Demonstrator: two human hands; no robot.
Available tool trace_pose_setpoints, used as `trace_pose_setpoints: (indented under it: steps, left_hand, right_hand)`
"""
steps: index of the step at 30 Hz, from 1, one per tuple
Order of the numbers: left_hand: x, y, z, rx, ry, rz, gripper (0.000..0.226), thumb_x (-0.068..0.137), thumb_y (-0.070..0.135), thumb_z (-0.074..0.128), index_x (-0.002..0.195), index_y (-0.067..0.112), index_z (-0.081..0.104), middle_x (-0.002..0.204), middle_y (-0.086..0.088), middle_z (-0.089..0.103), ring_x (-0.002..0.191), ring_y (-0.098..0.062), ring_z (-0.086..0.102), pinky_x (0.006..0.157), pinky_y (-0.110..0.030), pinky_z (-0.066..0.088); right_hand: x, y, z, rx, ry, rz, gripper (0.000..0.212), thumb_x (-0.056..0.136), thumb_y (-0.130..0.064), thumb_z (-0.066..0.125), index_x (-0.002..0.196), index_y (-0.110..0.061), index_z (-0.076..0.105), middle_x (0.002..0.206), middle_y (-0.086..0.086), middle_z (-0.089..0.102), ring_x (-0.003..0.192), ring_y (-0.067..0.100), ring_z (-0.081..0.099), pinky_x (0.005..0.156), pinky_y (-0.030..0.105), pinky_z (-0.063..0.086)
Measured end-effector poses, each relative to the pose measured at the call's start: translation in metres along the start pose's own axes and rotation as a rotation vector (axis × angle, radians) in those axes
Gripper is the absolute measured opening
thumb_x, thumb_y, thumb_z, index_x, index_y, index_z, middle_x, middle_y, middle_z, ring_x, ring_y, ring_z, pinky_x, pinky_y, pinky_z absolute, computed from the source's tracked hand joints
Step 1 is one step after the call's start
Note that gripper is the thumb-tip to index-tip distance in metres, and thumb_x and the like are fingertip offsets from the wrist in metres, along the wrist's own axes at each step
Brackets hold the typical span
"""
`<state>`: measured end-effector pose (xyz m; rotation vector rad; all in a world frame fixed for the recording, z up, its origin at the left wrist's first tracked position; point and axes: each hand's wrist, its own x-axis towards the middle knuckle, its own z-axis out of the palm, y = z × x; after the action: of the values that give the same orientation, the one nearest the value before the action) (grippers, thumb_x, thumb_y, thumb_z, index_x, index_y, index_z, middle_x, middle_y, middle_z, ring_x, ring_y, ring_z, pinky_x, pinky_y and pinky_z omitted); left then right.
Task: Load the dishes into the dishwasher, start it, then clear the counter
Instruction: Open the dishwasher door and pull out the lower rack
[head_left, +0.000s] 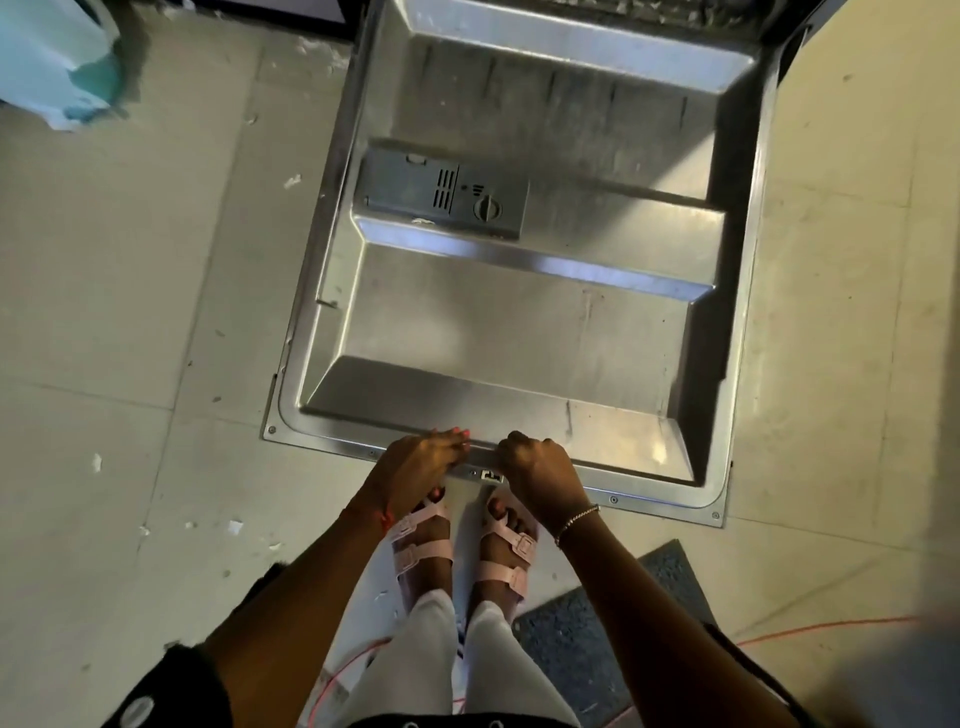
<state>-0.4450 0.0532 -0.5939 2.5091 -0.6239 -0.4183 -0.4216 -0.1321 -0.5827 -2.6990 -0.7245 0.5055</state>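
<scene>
A dishwasher door (519, 322) lies folded flat, filling the centre and upper right of the frame, its steel inner face turned up. A grey detergent dispenser (441, 195) sits left of centre on that face. At the door's lower edge, the left hand (423, 462) lays its fingers along the rim, nails showing, while the right hand (537, 467) curls over the same rim just beside it. A small latch (492, 475) shows between the hands. A bracelet (576, 519) circles the right wrist. Below the hands stand feet in pink sandals (506, 551) on a tiled floor (130, 312). A dark mat (623, 613) lies at lower right, with an orange cord (810, 626) beside it. A pale blue-green object (57, 62) is blurred in the upper left.
</scene>
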Motion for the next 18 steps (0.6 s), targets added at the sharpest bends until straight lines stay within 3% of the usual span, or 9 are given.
trace_pose_setpoints:
  steps: [4, 8, 10, 12, 14, 18]
  left_hand:
    - [0.002, 0.006, -0.009, 0.178, -0.111, 0.023, 0.063, 0.049, 0.008, 0.088, 0.108, 0.004, 0.067, 0.113, -0.010, 0.067, 0.105, -0.023, 0.064, 0.086, -0.038, 0.051]
    - [0.022, 0.018, -0.048, 0.230, -0.066, 0.087, 0.037, 0.079, 0.015, 0.058, 0.115, 0.007, 0.063, 0.122, -0.011, 0.062, 0.115, -0.026, 0.058, 0.093, -0.040, 0.047]
    - [0.042, 0.025, -0.078, 0.265, -0.040, 0.103, 0.039, 0.085, 0.022, 0.041, 0.112, 0.008, 0.065, 0.119, -0.009, 0.064, 0.113, -0.024, 0.059, 0.094, -0.037, 0.047]
    - [0.067, 0.033, -0.117, 0.343, 0.000, 0.133, 0.043, 0.085, 0.024, 0.035, 0.106, 0.009, 0.068, 0.112, -0.008, 0.067, 0.108, -0.022, 0.062, 0.099, -0.033, 0.043]
    - [0.096, 0.038, -0.158, 0.388, 0.077, 0.150, 0.043, 0.083, 0.024, 0.035, 0.101, 0.008, 0.070, 0.106, -0.008, 0.069, 0.102, -0.022, 0.065, 0.099, -0.033, 0.038]
    - [0.159, 0.044, -0.240, 0.377, 0.190, 0.134, 0.043, 0.082, 0.024, 0.036, 0.103, 0.005, 0.068, 0.104, -0.009, 0.068, 0.100, -0.023, 0.064, 0.097, -0.033, 0.044]
  right_hand:
    - [-0.007, -0.006, -0.004, -0.129, -0.051, -0.021, 0.036, 0.043, -0.023, 0.090, 0.070, -0.015, 0.068, 0.064, -0.001, 0.061, 0.047, 0.014, 0.058, 0.039, 0.019, 0.041]
    - [0.002, -0.012, -0.041, -0.159, 0.048, -0.011, 0.031, 0.060, -0.020, 0.084, 0.085, -0.007, 0.070, 0.084, 0.008, 0.067, 0.079, 0.026, 0.067, 0.061, 0.028, 0.055]
    - [0.019, -0.012, -0.075, -0.177, 0.118, 0.006, 0.023, 0.068, -0.016, 0.078, 0.086, -0.006, 0.070, 0.087, 0.011, 0.068, 0.085, 0.030, 0.067, 0.068, 0.033, 0.056]
    - [0.041, -0.009, -0.113, -0.201, 0.195, 0.026, 0.010, 0.077, -0.014, 0.066, 0.083, -0.007, 0.069, 0.083, 0.009, 0.066, 0.083, 0.031, 0.066, 0.068, 0.034, 0.054]
    - [0.067, -0.004, -0.154, -0.211, 0.248, 0.054, 0.022, 0.082, -0.017, 0.047, 0.079, -0.009, 0.067, 0.078, 0.007, 0.063, 0.075, 0.028, 0.063, 0.064, 0.032, 0.051]
    - [0.118, 0.009, -0.238, -0.244, 0.360, 0.114, 0.019, 0.077, -0.016, 0.048, 0.071, -0.011, 0.065, 0.072, 0.007, 0.061, 0.065, 0.027, 0.060, 0.059, 0.030, 0.048]
